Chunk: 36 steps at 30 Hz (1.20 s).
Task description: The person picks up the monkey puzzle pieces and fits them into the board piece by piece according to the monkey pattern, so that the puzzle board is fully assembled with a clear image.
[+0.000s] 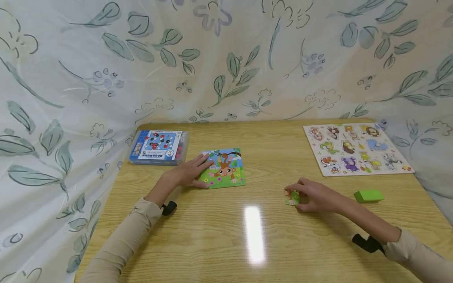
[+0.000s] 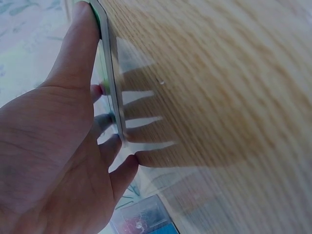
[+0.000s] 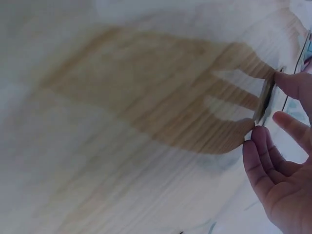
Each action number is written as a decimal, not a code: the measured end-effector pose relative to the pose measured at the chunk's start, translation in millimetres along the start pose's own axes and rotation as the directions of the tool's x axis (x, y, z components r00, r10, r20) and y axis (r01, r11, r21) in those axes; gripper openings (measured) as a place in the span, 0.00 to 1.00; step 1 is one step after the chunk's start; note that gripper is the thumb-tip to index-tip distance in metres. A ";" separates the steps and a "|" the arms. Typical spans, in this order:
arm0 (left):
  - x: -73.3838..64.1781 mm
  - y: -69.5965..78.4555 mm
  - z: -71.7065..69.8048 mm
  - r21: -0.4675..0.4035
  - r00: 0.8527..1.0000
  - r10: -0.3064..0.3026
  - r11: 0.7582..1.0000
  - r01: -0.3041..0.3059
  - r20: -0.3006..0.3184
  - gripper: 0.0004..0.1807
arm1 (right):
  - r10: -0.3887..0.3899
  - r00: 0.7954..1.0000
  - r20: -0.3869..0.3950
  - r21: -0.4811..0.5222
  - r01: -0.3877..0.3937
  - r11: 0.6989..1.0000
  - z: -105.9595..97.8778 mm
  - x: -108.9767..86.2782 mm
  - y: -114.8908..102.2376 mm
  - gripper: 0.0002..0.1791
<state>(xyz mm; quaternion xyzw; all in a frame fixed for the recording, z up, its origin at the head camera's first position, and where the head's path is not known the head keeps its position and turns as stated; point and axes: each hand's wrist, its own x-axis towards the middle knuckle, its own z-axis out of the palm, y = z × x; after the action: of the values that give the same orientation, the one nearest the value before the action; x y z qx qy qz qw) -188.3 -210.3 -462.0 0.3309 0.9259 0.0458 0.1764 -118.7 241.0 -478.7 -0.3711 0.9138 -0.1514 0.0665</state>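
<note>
A square monkey picture puzzle (image 1: 228, 169) lies flat on the table. My left hand (image 1: 189, 171) rests at its left side with fingers spread, the fingertips over the picture and the thumb along the lower edge. The left wrist view shows the puzzle (image 2: 111, 83) edge-on, with the thumb at one end. To the right, my right hand (image 1: 315, 196) pinches a small green and orange puzzle piece (image 1: 291, 199) close over the table. In the right wrist view the thumb and fingertips are at opposite ends of the thin piece (image 3: 264, 97).
A clear plastic box with a blue molecule label (image 1: 159, 147) stands behind the left hand. At the back right lies a white board with animal pictures (image 1: 359, 148). A green block (image 1: 369, 195) sits beside the right forearm. Patterned cloth (image 1: 226, 78) hangs behind the table.
</note>
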 end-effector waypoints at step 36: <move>1.2 -2.8 2.3 -0.003 1.000 -0.002 1.000 0.002 0.009 0.51 | -0.179 0.982 0.059 -0.046 0.182 0.982 10.6 169.7 -59.2 0.24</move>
<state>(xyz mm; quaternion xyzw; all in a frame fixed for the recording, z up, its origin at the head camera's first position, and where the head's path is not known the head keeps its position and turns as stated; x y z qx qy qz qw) -190.1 -211.8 -465.1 0.3297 0.9254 0.0455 0.1811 -198.7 80.0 -471.0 -0.4581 0.8777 -0.1232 0.0678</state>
